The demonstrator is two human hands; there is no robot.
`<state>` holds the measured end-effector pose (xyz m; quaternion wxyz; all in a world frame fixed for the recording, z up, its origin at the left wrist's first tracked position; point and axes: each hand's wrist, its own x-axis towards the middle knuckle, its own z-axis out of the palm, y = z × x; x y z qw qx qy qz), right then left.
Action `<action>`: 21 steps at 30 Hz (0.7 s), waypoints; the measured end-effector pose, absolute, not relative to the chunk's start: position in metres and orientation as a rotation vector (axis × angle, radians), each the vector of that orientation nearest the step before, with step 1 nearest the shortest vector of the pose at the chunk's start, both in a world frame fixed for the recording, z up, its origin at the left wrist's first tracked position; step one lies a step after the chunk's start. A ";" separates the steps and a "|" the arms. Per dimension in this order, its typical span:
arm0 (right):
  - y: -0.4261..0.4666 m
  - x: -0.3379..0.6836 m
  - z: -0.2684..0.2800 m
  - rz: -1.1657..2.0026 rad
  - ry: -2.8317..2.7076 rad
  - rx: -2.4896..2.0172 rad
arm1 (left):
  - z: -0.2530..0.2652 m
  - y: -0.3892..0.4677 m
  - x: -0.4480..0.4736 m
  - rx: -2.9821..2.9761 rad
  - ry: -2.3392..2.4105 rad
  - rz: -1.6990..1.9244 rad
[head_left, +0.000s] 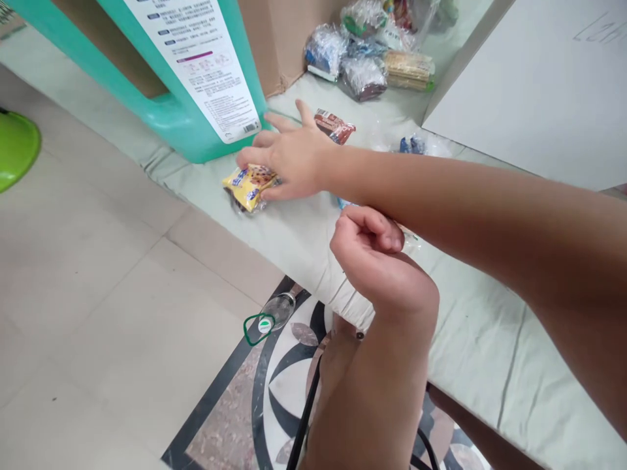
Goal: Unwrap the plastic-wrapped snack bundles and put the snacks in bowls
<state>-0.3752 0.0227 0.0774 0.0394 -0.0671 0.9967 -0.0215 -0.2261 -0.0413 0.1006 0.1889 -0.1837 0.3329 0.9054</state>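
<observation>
Beside the jug (176,124), right hand (296,156) over yellow packet (245,189), fingers apart; a gentle edge pinch should suit; left hand (375,251) loosely fisted.

Yellow packet (246,188), teal jug (189,127)
</observation>
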 end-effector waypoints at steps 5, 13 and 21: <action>0.061 -0.374 0.080 -0.045 3.115 0.086 | 0.102 -0.034 -0.226 -0.475 0.924 2.513; 0.083 -0.332 0.077 -0.321 2.852 0.431 | 0.106 -0.038 -0.229 -0.455 0.926 2.563; 0.059 -0.252 0.076 -0.275 2.786 0.541 | 0.113 -0.041 -0.227 -0.421 0.952 2.630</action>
